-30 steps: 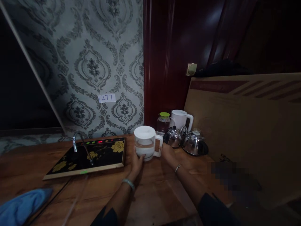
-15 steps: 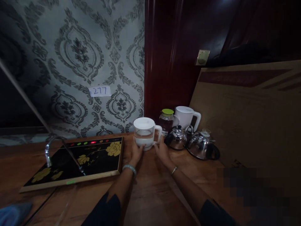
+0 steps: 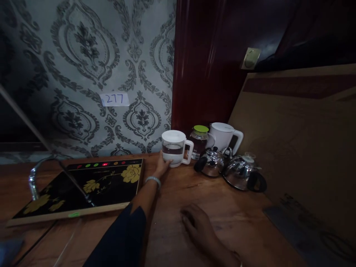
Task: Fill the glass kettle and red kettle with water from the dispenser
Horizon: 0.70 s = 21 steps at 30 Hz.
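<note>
Pitcher [image 3: 172, 157]: upright at the table's [image 3: 167, 237] far side, between cooktop [image 3: 111, 191] and jar [image 3: 198, 144].
Left hand [image 3: 161, 165]: clasps its left side low down, likely so we steady it.
Right hand [image 3: 199, 224]: slack, loosely curled, near; we see nothing in it.
Kettles [image 3: 213, 164]: right, grouped, perhaps to save room.

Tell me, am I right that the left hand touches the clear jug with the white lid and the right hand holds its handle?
The right hand isn't on the handle: the head view shows it apart from the clear, white-lidded jug, nearer the camera. The left hand does touch the jug.
</note>
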Motion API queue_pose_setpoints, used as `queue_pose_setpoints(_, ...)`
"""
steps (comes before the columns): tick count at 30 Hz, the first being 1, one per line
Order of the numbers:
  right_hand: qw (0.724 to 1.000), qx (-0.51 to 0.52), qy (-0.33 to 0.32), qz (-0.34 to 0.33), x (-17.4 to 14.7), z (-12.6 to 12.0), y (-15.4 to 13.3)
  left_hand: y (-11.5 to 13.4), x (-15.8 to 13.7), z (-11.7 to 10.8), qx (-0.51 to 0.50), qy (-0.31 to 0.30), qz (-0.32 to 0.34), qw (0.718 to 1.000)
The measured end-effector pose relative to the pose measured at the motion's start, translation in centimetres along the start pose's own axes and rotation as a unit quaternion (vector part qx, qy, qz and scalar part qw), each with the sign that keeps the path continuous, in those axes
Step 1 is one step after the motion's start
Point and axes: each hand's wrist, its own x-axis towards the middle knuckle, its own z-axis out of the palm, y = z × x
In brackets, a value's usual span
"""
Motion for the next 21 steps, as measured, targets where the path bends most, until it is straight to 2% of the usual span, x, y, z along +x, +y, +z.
queue_pose_setpoints(5, 1.0, -0.02, -0.01, 0.019, 0.2, 0.3, -0.6, 1.0, 0.6, 0.1, -0.011, -0.043, -0.006, 0.999)
queue_pose_setpoints(9, 0.999, -0.03, -0.019, 0.028, 0.0, 0.2, -0.7, 1.2, 1.0, 0.3, -0.016, -0.05, 0.013, 0.999)
queue_pose_setpoints(18, 0.997, -0.061, -0.029, 0.03, 0.1, 1.5, 0.8, -0.6, 1.7, -0.5, 0.012, -0.05, 0.017, 0.999)
queue_pose_setpoints(21, 0.997, -0.07, -0.026, 0.034, 0.4, 1.6, 0.7, -0.7, 1.9, 0.1, 0.017, -0.048, 0.002, 0.999)
